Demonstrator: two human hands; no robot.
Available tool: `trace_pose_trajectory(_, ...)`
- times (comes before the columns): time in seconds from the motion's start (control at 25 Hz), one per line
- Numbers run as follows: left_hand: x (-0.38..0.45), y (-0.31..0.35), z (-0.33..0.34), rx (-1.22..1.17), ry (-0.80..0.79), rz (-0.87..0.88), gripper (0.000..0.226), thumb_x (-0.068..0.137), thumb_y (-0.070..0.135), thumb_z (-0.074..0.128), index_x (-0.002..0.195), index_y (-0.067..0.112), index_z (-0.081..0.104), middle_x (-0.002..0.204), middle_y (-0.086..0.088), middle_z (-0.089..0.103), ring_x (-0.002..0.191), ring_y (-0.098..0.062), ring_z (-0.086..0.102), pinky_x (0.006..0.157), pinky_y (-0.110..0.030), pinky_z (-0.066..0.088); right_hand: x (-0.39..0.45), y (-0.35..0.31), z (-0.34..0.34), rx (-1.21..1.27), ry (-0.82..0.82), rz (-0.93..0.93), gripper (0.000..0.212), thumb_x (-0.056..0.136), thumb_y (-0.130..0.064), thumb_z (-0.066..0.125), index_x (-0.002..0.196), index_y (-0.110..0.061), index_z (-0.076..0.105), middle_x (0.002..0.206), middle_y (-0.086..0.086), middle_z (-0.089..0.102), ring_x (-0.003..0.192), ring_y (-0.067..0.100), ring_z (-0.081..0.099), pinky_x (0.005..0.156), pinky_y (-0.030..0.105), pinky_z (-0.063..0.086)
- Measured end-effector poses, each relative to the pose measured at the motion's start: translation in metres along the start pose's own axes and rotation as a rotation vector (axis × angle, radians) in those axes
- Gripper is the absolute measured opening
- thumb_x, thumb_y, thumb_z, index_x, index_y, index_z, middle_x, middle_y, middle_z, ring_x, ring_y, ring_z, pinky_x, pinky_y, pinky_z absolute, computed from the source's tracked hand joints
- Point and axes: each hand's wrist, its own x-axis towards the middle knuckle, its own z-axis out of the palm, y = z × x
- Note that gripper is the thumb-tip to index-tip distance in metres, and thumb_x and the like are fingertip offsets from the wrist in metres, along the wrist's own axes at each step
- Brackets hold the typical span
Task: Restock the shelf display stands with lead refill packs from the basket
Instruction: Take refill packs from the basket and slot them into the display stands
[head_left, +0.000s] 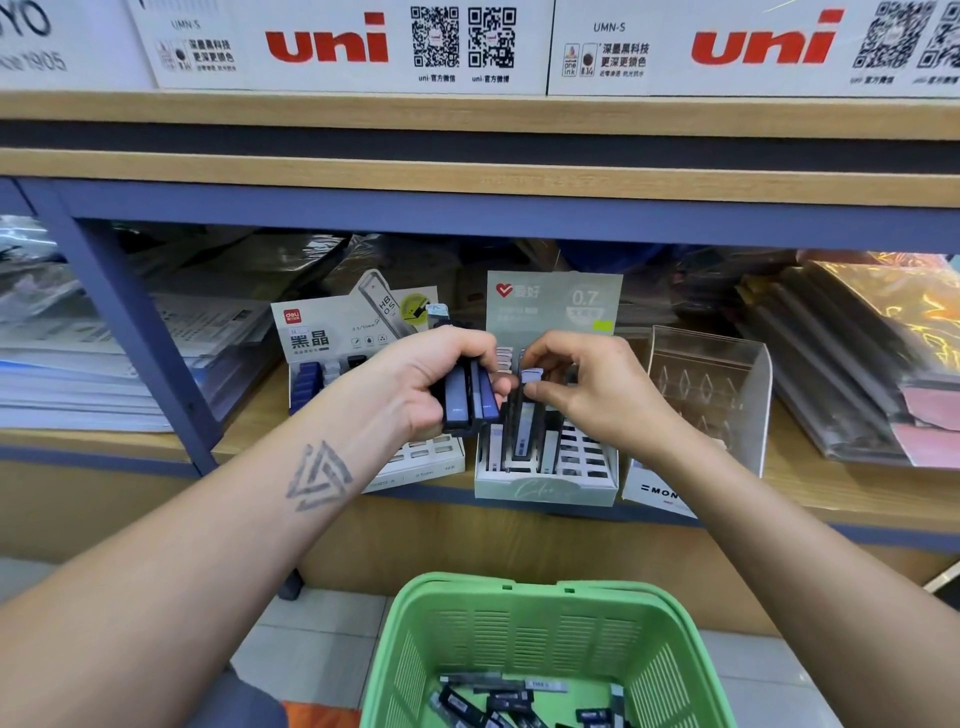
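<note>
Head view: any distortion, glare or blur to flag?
Head view: wide-angle bowing curves the shelf edge; glare on the plastic-wrapped stock at right; left hand, right hand and held packs slightly soft; basket evenly lit.

Several dark blue lead refill packs bunched upright in the left grip; one slim pack pinched by the right grip, standing in the pale green display stand. More packs loose in the green basket.
</note>
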Motion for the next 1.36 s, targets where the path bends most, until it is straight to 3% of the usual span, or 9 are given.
trace_pose_trajectory(0.24, 0.002, -0.001, 0.001, -0.038, -0.017, 0.009, 0.011, 0.085, -0.007, 0.050, 0.083, 0.002, 0.056, 0.099, -0.026, 0.060, 0.049, -0.018, 0.061, 0.052, -0.025, 0.056, 0.004, 0.004, 0.002, -0.132, -0.010, -0.120, 0.009, 0.089, -0.020, 0.074, 0.095, -0.021, 0.081, 0.091, -0.007, 0.066, 0.090, 0.015, 0.059, 0.076, 0.043, 0.052)
trace_pose_trajectory(0.4, 0.002, -0.001, 0.001, -0.043, -0.011, 0.016, 0.013, 0.086, -0.007, 0.050, 0.078, 0.001, 0.056, 0.100, -0.027, 0.059, 0.049, -0.018, 0.060, 0.050, -0.025, 0.056, 0.003, 0.001, 0.000, -0.218, -0.042, -0.126, 0.015, 0.089, -0.016, 0.069, 0.097, -0.019, 0.081, 0.091, -0.010, 0.062, 0.092, 0.016, 0.056, 0.076, 0.044, 0.052)
trace_pose_trajectory(0.56, 0.000, -0.002, 0.002, -0.031, -0.019, 0.006, 0.025, 0.085, -0.007, 0.049, 0.064, -0.001, 0.062, 0.100, -0.027, 0.057, 0.051, -0.019, 0.058, 0.050, -0.025, 0.056, 0.004, 0.002, -0.005, -0.232, -0.100, -0.084, 0.039, 0.080, 0.001, 0.053, 0.101, -0.018, 0.080, 0.095, -0.008, 0.063, 0.094, 0.016, 0.050, 0.082, 0.043, 0.049)
trace_pose_trajectory(0.84, 0.001, -0.001, 0.002, -0.066, -0.006, 0.000, 0.009, 0.085, -0.007, 0.050, 0.084, -0.004, 0.058, 0.099, -0.027, 0.062, 0.049, -0.018, 0.061, 0.050, -0.025, 0.056, 0.003, -0.004, -0.008, -0.283, -0.099, -0.055, 0.041, 0.081, 0.003, 0.053, 0.103, -0.020, 0.080, 0.098, -0.004, 0.061, 0.096, 0.017, 0.050, 0.083, 0.040, 0.048)
trace_pose_trajectory(1.08, 0.000, -0.002, 0.003, -0.081, -0.024, 0.008, 0.014, 0.086, -0.008, 0.048, 0.080, -0.006, 0.060, 0.092, -0.026, 0.062, 0.049, -0.017, 0.059, 0.051, -0.024, 0.055, -0.002, -0.007, -0.007, -0.324, -0.128, -0.089, 0.045, 0.085, 0.004, 0.053, 0.118, -0.017, 0.075, 0.101, -0.001, 0.061, 0.100, 0.021, 0.051, 0.084, 0.043, 0.049)
trace_pose_trajectory(1.2, 0.001, 0.000, 0.005, -0.101, -0.004, 0.021, 0.009, 0.085, -0.008, 0.050, 0.086, -0.001, 0.056, 0.098, -0.028, 0.064, 0.051, -0.019, 0.060, 0.049, -0.026, 0.055, -0.001, -0.005, -0.012, -0.260, -0.028, -0.062, 0.051, 0.081, 0.007, 0.051, 0.123, -0.015, 0.072, 0.105, 0.000, 0.067, 0.103, 0.020, 0.054, 0.088, 0.038, 0.049)
trace_pose_trajectory(1.36, 0.002, 0.003, 0.003, -0.095, 0.014, 0.041, 0.015, 0.084, -0.008, 0.050, 0.076, 0.004, 0.051, 0.097, -0.029, 0.065, 0.053, -0.020, 0.060, 0.049, -0.027, 0.055, 0.004, -0.004, -0.018, -0.318, 0.091, 0.009, 0.048, 0.083, 0.004, 0.053, 0.124, -0.014, 0.071, 0.111, 0.002, 0.069, 0.107, 0.020, 0.055, 0.089, 0.033, 0.048)
